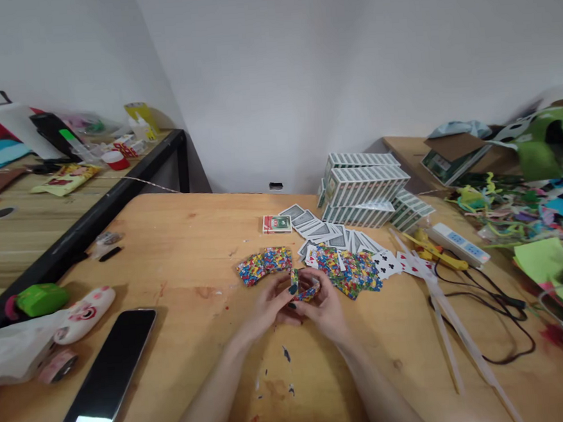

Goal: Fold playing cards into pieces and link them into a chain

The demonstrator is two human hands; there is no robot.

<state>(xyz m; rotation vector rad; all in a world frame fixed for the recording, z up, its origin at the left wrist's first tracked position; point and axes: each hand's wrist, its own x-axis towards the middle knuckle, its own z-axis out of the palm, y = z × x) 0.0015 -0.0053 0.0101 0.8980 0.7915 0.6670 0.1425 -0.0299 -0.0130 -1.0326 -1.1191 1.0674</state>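
Observation:
Close together above the table's middle, my left hand [273, 301] and my right hand [324, 301] are both closed around small colourful-backed playing cards [308, 293]. One card edge stands up near my left thumb, and my fingers hide much of the rest. Just beyond lie more colourful cards [278, 259] on the left and a larger colourful spread [346, 271] on the right. Behind them fans a spread of grey-backed playing cards [324, 230]. A few face-up cards [386, 263] lie to the right, and a green-and-red card box [277, 224] rests at the back.
Striped card boxes [369, 182] are stacked at the back right. A power strip [459, 245], black cable, yellow tool [431, 252] and translucent plastic strips [456, 327] lie on the right. A phone [110, 374] and a green object [41, 299] are on the left.

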